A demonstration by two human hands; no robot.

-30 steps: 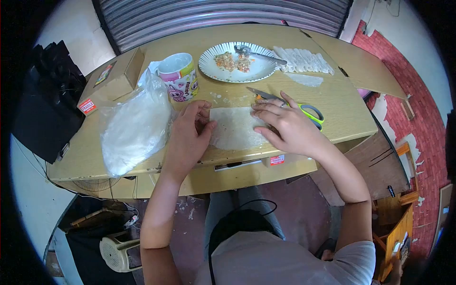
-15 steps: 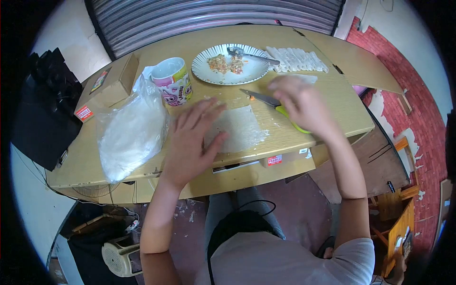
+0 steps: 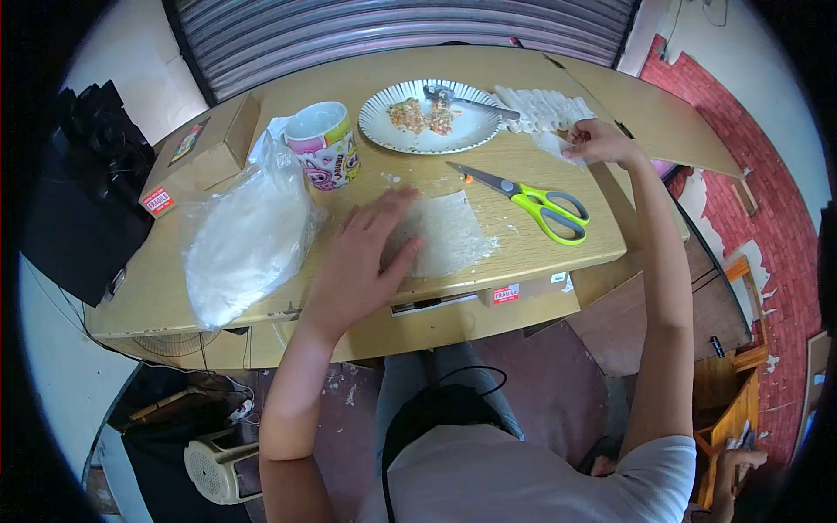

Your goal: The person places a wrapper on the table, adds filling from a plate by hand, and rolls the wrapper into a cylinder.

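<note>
My left hand (image 3: 373,253) lies with fingers spread over the left edge of a thin translucent wrapper sheet (image 3: 445,234) on the table. At the back right, my right hand (image 3: 596,143) pinches the edge of a small pale wrapper piece (image 3: 553,146). Just behind it is a row of white rolls (image 3: 542,108). Scissors with green handles (image 3: 551,209) lie between the sheet and my right forearm. A fluted white plate (image 3: 384,98) holds two small heaps of chopped filling (image 3: 406,117) and a spoon (image 3: 475,102).
A mug (image 3: 324,148) stands left of the plate, beside a plastic bag of white material (image 3: 246,235). Behind them sits a cardboard box (image 3: 202,144). A black bag (image 3: 83,192) is at the far left. Another person's hand (image 3: 741,458) shows at the lower right.
My right hand has moved back and right, from above the scissors to the wrapper piece by the rolls, uncovering the scissors' handles. My left hand has barely moved.
</note>
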